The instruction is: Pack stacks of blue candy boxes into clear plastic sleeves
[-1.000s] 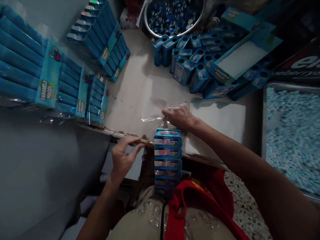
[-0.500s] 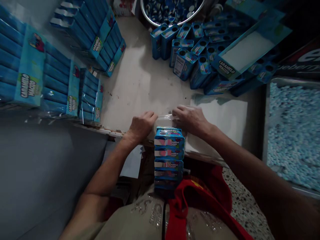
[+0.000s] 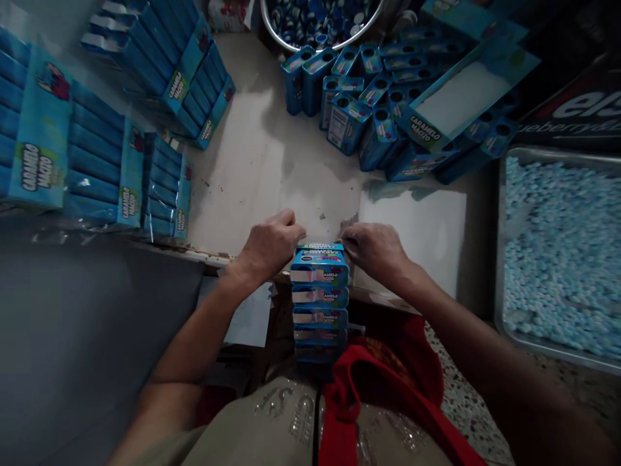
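A stack of blue candy boxes (image 3: pixel 320 296) stands between my body and the table edge, its top level with my hands. My left hand (image 3: pixel 270 244) is closed in a pinch at the stack's upper left corner. On the opposite corner, my right hand (image 3: pixel 377 248) pinches too, its thumb and forefinger pressed together. Both grip a clear plastic film around the boxes; the film itself is barely visible now, and the fingertips are partly hidden.
Wrapped packs of blue boxes (image 3: pixel 99 162) line the left side. Open-topped blue boxes (image 3: pixel 347 123) crowd the back right, before a metal bowl (image 3: pixel 291 46) of caps. At right lies a metal tray (image 3: pixel 499 259) of pale blue candies. White paper (image 3: pixel 427 223) covers part of the table (image 3: pixel 252 162).
The film stretched between my hands beyond the stack has come in toward the boxes. My hands now sit lower, close against the stack's top corners. The whole view has shifted slightly.
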`<control>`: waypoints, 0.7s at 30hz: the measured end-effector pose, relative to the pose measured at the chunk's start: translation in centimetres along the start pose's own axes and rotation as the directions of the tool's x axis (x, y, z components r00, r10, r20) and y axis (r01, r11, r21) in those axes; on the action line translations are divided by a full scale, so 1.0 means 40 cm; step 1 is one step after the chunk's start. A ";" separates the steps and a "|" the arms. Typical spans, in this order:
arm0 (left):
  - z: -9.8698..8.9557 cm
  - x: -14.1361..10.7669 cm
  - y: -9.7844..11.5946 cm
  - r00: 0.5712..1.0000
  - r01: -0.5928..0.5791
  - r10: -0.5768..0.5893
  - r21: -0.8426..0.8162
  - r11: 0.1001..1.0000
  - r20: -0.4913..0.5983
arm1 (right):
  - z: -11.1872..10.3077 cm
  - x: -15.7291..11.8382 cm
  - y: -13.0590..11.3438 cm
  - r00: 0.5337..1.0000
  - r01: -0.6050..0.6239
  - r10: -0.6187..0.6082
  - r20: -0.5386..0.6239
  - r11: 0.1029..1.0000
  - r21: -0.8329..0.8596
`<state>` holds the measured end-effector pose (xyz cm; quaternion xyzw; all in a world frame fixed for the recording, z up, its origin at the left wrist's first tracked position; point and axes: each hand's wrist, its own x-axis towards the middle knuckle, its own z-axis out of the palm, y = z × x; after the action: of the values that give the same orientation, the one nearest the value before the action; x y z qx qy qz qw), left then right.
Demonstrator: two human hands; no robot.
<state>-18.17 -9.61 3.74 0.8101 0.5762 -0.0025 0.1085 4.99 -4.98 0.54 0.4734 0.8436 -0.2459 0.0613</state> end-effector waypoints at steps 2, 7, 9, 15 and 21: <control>-0.036 -0.022 0.027 1.000 -0.018 0.018 0.058 0.998 0.002 | -0.021 -0.003 0.000 0.999 -0.008 0.006 0.046 1.000 0.029; -0.028 -0.088 0.069 0.981 0.050 -0.044 0.031 0.998 -0.190 | -0.039 -0.039 -0.006 0.996 -0.066 0.075 -0.056 0.986 0.150; 0.010 -0.109 0.067 0.958 0.100 -0.104 -0.029 0.995 -0.266 | -0.029 -0.051 -0.012 0.988 -0.069 0.093 -0.124 0.981 0.183; 0.062 -0.152 0.061 0.905 0.231 -0.257 -0.116 0.966 -0.338 | -0.006 -0.057 -0.026 0.981 -0.051 0.077 -0.179 0.988 0.147; -0.015 -0.143 0.095 0.854 0.225 -0.230 -0.068 0.972 -0.466 | -0.050 -0.079 -0.030 0.950 0.030 0.111 -0.293 0.899 0.437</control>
<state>-16.61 -16.01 5.72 0.7120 0.6768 0.1845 -0.0311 5.98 -6.97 3.77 0.5255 0.7558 -0.3496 -0.1743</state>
